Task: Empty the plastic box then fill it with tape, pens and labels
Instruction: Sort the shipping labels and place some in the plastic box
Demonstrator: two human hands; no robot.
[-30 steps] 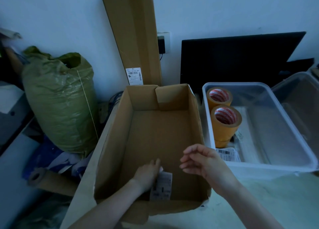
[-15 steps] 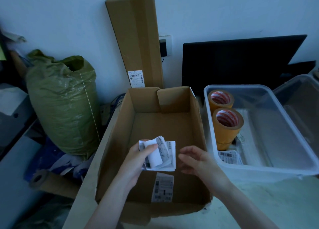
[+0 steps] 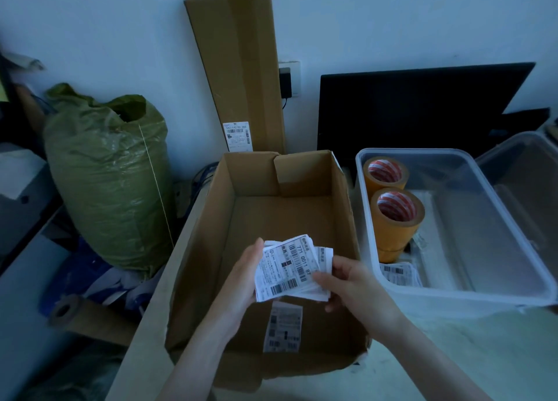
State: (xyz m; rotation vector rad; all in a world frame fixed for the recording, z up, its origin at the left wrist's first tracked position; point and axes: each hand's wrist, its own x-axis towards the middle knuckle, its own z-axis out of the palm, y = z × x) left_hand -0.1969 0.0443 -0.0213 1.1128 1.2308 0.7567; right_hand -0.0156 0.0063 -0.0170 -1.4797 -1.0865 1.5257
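Gripping the shipping labels (image 3: 290, 267) now with both hands: left hand (image 3: 241, 282), right hand (image 3: 353, 282) newly pinching. Lifted higher above the cardboard box (image 3: 199, 279). Plastic box (image 3: 453, 292) right half free.

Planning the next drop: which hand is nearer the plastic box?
Right. The right hand sits beside the plastic box; the left hand is farther, over the cardboard box.

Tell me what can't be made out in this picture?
- Head view: how many labels are in the stack; the top sheet and both hands hide the rest.
- Head view: small print on the label in the plastic box; dim and too small.
- Head view: second clear bin; right edge cuts it off.
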